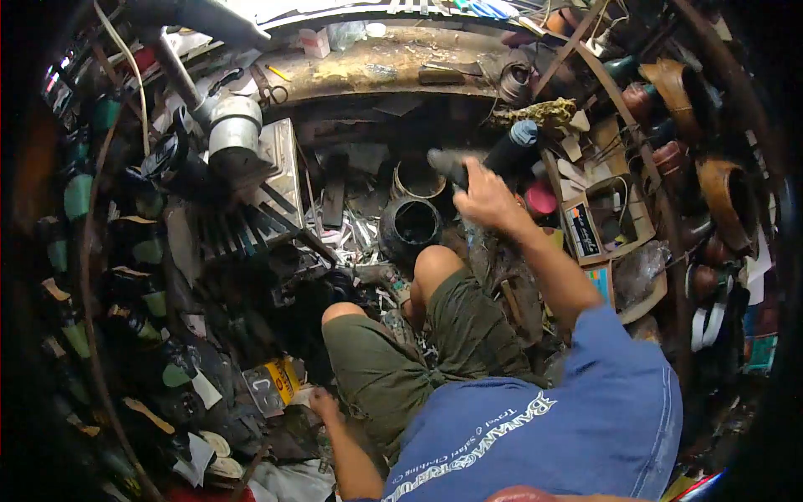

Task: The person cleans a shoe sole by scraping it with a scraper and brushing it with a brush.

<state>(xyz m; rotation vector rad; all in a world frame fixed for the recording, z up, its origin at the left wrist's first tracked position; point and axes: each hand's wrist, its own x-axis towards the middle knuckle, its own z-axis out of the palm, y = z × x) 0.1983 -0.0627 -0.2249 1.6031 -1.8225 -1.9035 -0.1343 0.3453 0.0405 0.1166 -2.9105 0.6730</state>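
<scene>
My right hand [487, 199] reaches forward over the floor clutter, its fingers wrapped round a dark, rounded object with a grey end [448, 168]. Below that object, a black round pot [410, 230] stands near my knee, with a pale-rimmed bucket [420, 179] just behind it. Down by my left thigh, my left hand [324, 405] is closed beside a pale piece [303, 395] and a yellow and grey box [272, 385]. What its fingers grip, if anything, cannot be made out.
A worn workbench [368, 71] crosses the back, with scissors [273, 92] on it. Racks of shoes [79, 197] line the left; more shoes [723, 201] hang on the right. A dark bottle with a blue cap [524, 132] stands beyond my right hand. Scraps [360, 243] cover the floor.
</scene>
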